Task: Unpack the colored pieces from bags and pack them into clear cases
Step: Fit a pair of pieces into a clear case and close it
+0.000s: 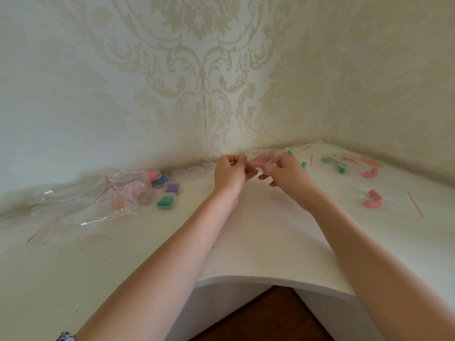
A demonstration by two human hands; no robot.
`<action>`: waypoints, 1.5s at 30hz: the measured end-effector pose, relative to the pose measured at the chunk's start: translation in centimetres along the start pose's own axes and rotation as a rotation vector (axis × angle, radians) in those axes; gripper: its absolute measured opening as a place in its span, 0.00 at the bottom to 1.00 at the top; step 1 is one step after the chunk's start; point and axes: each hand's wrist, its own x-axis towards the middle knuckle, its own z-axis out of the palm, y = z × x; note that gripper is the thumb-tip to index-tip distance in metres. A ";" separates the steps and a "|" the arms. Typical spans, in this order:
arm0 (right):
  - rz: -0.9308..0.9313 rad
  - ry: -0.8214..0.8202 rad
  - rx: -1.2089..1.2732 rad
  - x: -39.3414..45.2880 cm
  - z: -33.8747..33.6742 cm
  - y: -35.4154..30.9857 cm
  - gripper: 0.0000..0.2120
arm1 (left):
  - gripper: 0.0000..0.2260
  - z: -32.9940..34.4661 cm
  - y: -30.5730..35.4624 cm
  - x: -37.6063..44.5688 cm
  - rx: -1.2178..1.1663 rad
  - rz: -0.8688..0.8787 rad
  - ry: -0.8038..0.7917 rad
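Note:
My left hand (pixel 230 174) and my right hand (pixel 283 174) hold a small clear bag (pixel 261 157) between them, above the white table near the corner. Both pinch its plastic, and a pink piece (pixel 257 164) shows inside near my right fingertips. Filled clear cases lie at left: a green one (pixel 165 201), a purple one (pixel 172 187), a blue one (pixel 161 180) and a pink one (pixel 153 174). Empty clear cases (pixel 194 172) line the wall. Bagged pink pieces (pixel 373 199) lie at right.
A heap of empty clear bags (pixel 81 205) with red strips covers the left of the white table (pixel 258 230). More bags with green pieces (pixel 334 164) and orange pieces (pixel 369 161) lie at the far right. Patterned walls meet behind. The table's front edge curves inward.

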 end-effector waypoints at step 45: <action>0.132 -0.071 0.044 -0.7 -0.2 -0.6 0.11 | 0.11 -1.1 0.7 -0.8 0.580 0.430 0.023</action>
